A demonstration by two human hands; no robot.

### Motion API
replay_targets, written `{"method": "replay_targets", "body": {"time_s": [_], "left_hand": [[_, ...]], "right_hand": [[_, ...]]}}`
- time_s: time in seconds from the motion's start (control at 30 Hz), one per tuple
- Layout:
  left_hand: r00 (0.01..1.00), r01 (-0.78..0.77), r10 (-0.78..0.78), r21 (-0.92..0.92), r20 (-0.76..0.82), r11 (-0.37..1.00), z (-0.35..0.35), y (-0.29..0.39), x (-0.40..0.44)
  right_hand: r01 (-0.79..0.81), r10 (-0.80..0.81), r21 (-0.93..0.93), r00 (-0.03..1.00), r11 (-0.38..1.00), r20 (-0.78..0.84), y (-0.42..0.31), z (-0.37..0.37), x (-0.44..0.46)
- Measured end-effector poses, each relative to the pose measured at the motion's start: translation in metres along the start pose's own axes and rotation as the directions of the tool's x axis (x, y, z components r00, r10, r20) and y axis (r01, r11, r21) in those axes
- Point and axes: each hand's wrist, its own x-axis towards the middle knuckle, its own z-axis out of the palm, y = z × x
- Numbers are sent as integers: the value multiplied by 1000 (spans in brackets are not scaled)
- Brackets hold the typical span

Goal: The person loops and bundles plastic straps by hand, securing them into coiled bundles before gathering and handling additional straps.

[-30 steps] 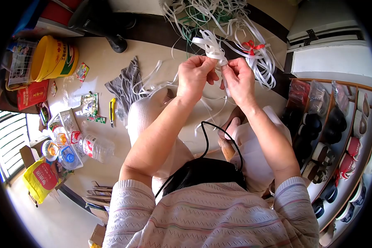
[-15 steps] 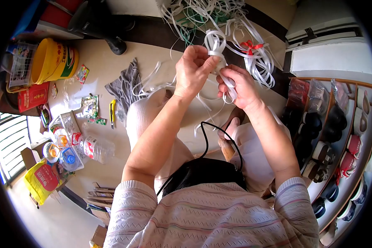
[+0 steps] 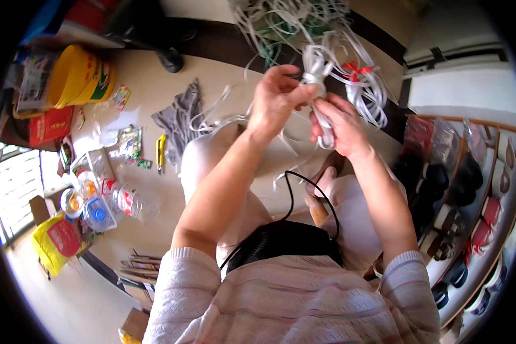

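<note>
A bundle of flat white plastic strap (image 3: 317, 64) is held up in front of me, looped at the top and bound around its middle. My left hand (image 3: 276, 98) is at its left side, fingers curled and thumb pressed to the wrapped part. Lower down, my right hand (image 3: 344, 123) grips the bundle, with a white loop hanging below the fingers. Just beyond the hands lies a tangled heap of white and green strap (image 3: 269, 22). Beside it is a coil of white strap (image 3: 374, 103) with a red tie (image 3: 356, 71).
A grey cloth (image 3: 180, 117) and a yellow utility knife (image 3: 161, 153) lie on the floor to the left. Farther left are a yellow bucket (image 3: 77, 77), plastic bottles (image 3: 133, 202) and a yellow bag (image 3: 54, 243). A shoe rack (image 3: 480, 178) stands at right.
The white strap bundle has shifted slightly right in view. My left index finger has lifted away from it, while my right hand keeps its grip. The view has shifted a little.
</note>
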Motion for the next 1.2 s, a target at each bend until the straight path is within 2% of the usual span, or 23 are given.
{"method": "replay_targets", "body": {"time_s": [0.13,0.2,0.23,0.27,0.33,0.4,0.43,0.47,0.53,0.57,0.6,0.67,0.7,0.73,0.77,0.8,0.87,0.93,1.0,1.07,1.13,1.2], "left_hand": [[984,114,-114,9,140,993,-1,-1,-1],[955,124,-104,-57,277,991,1,5,-3],[960,99,-97,4,261,995,3,7,-5],[955,94,-88,-6,282,996,4,0,-3],[937,119,-96,-49,337,992,5,-4,-2],[965,67,-41,-93,258,993,11,-8,-5],[974,22,-5,-71,226,997,12,-3,-6],[960,152,-106,-162,258,975,12,0,-10],[967,141,-100,-164,234,976,12,9,-14],[980,78,-55,-117,190,990,14,8,-13],[992,15,-8,-61,123,998,18,5,-10],[993,-7,24,-147,116,989,19,3,-8],[995,-40,56,-201,77,979,19,4,-6],[995,-74,87,-255,39,964,19,6,-3],[994,-109,113,-309,-3,945,18,9,-2],[998,-47,60,-447,16,893,13,22,-8],[997,-76,78,-462,-14,884,6,26,-6],[994,-106,88,-394,-64,913,-3,34,-11],[988,-143,112,-376,-103,916,-9,39,-15],[980,-189,149,-404,-128,895,-13,42,-15],[972,-225,171,-431,-159,874,-26,56,-25],[948,-275,189,-364,-255,890,-52,59,-33]], "right_hand": [[-27,27,-35,1000,999,5,0,-8,1],[-77,76,12,995,997,59,-1,-16,0],[-104,101,35,992,994,77,1,-18,1],[-116,108,65,988,991,111,4,-22,1],[-112,110,12,987,994,119,4,-27,1],[-84,82,20,991,996,102,8,-28,0],[-81,85,-43,992,996,95,7,-25,-1],[-89,89,1,993,996,79,8,-23,-1],[-90,87,86,995,992,44,15,-28,3],[-76,73,18,988,997,134,18,-44,6],[-44,46,-36,997,998,63,13,-32,1],[12,-25,-146,996,989,-86,-4,-4,-15],[27,-11,-261,998,965,62,-14,-24,-18],[131,-113,-426,991,895,69,-21,-31,-25],[83,-140,-555,988,828,-60,-30,-37,-37],[21,-186,-665,966,747,-179,-39,-47,-51],[56,-295,-897,952,438,-84,-49,-88,-88],[-55,-335,-981,935,185,-116,-41,-108,-135],[-6,-315,-995,948,98,-37,-6,-146,-175],[-134,-475,-981,860,142,-186,10,-133,-188],[-157,-473,-979,858,132,-201,11,-128,-188],[-204,-462,-968,851,148,-250,7,-124,-190]]}}
